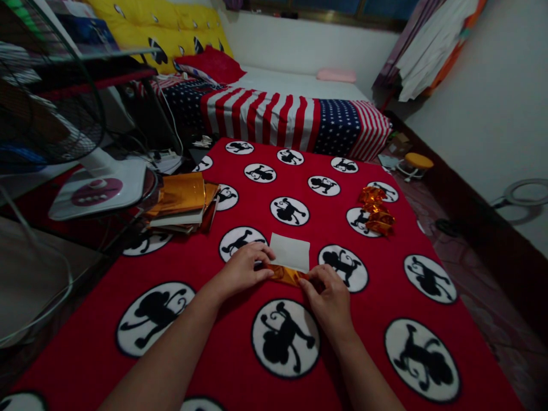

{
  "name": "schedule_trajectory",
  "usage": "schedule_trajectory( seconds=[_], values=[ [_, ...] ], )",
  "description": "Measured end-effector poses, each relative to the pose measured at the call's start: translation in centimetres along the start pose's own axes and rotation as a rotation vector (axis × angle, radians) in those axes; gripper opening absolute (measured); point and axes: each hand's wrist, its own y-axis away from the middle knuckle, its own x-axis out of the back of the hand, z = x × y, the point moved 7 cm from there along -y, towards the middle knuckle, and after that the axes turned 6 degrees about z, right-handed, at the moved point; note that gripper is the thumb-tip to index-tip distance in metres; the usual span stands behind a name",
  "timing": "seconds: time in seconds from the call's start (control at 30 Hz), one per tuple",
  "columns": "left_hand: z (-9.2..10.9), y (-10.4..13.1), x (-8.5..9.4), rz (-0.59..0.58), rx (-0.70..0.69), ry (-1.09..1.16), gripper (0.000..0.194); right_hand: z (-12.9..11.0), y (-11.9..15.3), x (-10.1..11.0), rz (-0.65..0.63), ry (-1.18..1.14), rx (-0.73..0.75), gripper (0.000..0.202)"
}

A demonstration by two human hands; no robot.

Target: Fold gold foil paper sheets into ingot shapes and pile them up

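Pinching 1 folded sheet (290,254) are left hand (243,268) and right hand (330,294).

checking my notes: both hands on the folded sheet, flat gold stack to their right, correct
No, the flat gold stack lies to the hands' left, as the head view shows. Left hand and right hand are on the folded sheet.

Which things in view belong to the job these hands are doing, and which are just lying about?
Likely part of the job:
white-and-orange sheet, touched by left hand and right hand
stack of sheets, left
orange foil pieces, right

Seemingly just lying about:
fan
red pillow
stool
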Motion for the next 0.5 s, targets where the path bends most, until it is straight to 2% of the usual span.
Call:
schedule_trajectory(
  seconds=[0.33, 0.5],
  values=[
    [0.46, -0.15, 0.01, 0.034, 0.003, -0.062, 0.012, 0.05, 0.13, 0.16, -0.007, -0.053, 0.0, 0.018],
    [0.71, -0.21, 0.11, 0.048, -0.004, -0.073, 0.016, 0.0, -0.01, 0.03, -0.001, 0.023, -0.026, 0.022]
  ],
)
